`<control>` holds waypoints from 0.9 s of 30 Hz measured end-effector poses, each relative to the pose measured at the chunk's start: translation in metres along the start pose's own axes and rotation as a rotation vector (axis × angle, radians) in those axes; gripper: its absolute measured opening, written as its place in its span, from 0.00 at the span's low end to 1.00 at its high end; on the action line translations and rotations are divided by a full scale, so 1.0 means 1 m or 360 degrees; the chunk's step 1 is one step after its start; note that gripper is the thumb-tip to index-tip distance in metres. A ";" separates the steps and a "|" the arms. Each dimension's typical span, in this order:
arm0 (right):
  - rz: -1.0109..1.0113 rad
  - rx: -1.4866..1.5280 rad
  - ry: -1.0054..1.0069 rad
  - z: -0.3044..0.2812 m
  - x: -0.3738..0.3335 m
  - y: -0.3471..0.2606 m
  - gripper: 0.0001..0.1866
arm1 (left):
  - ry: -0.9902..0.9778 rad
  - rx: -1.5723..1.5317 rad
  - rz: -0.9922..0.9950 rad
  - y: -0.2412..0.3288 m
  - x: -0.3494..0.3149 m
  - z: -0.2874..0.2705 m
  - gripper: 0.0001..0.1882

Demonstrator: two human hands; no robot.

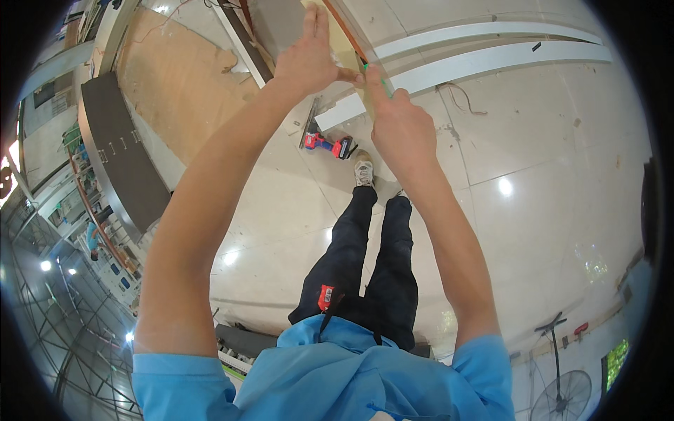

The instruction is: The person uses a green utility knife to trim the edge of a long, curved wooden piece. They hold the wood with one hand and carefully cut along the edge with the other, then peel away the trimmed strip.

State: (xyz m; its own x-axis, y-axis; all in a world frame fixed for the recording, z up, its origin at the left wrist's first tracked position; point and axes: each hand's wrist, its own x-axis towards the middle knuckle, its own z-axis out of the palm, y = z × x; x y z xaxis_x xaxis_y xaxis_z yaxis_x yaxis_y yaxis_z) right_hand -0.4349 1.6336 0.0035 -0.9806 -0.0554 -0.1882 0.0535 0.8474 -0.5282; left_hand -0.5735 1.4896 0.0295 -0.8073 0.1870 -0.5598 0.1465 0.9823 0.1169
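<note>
My left hand [309,63] lies flat with fingers stretched along a pale yellowish board [342,45] that has an orange-brown edge. Its thumb reaches right, close to my other hand. My right hand [402,126] is closed, with the index finger stretched along a slim green tool [387,89]. Most of that tool is hidden by the fingers, so its kind cannot be made out. The tip of it meets the board's edge beside my left thumb. A red and blue cordless drill [323,144] lies on the floor below the board, near my shoe.
Two long white strips [484,67] extend to the right from the board. A brown plywood sheet [182,77] and a dark panel with handles [119,151] are at the left. A standing fan [560,400] is at the lower right. Thin wire [463,102] lies on the tiled floor.
</note>
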 end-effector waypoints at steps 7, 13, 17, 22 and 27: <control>0.0043 -0.0057 -0.0226 -0.008 0.001 -0.008 0.42 | 0.0001 0.0083 -0.0040 0.000 0.003 0.000 0.81; 0.0046 0.0055 -0.0250 -0.015 -0.005 -0.010 0.38 | -0.0034 0.0082 -0.0051 0.002 -0.001 -0.002 0.81; 0.0060 0.0061 -0.0261 -0.015 -0.010 -0.009 0.38 | -0.0139 0.0118 -0.0168 0.004 0.005 -0.003 0.81; 0.0057 0.0044 -0.0255 -0.015 -0.022 -0.006 0.39 | -0.0018 0.0106 -0.0107 0.000 0.007 0.004 0.83; 0.0049 -0.0002 -0.0314 -0.015 -0.029 -0.001 0.39 | 0.0122 0.0082 -0.0001 -0.005 0.008 0.009 0.87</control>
State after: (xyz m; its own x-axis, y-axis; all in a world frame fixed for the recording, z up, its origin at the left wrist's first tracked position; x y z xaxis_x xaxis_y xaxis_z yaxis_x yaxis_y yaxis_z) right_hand -0.4091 1.6424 0.0219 -0.9223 -0.1318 -0.3632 0.0825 0.8512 -0.5184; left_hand -0.5756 1.4859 0.0170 -0.8486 0.1867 -0.4950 0.1734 0.9821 0.0731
